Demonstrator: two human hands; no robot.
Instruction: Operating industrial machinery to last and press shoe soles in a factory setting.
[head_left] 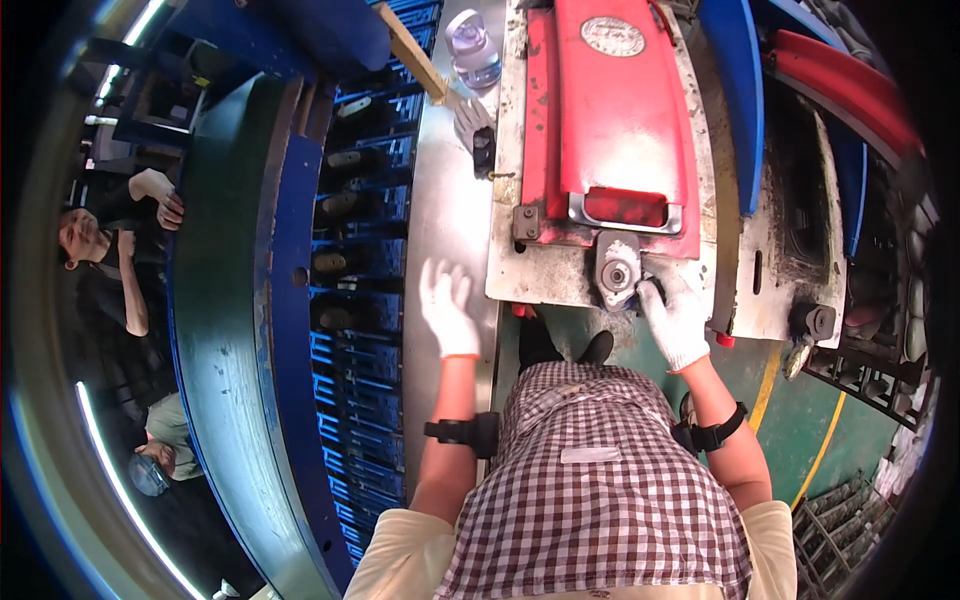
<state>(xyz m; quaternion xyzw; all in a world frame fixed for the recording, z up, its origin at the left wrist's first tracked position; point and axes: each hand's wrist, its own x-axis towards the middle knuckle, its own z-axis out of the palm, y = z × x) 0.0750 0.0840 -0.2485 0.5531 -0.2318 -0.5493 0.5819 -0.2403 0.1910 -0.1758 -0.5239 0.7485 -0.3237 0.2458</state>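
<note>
My left hand [447, 308], in a white knit glove, is raised over the bare metal ledge [432, 200] with fingers spread and nothing in them. My right hand [676, 322], gloved alike, has its fingertips closed at the right side of a worn metal latch [617, 268]. This latch sits at the front of a red press lid [630, 130], just below its metal-framed handle opening [626, 212]. The lid lies down on a scuffed pale base plate [545, 285]. The exact contact of the right fingertips is partly hidden.
A clear bottle [474, 55], a wooden stick [412, 52] and a loose glove [470, 122] are at the ledge's far end. Blue racks [365, 240] run along the left, with a green belt [225, 300] beyond. Two people are farther left. A second press [790, 260] stands right.
</note>
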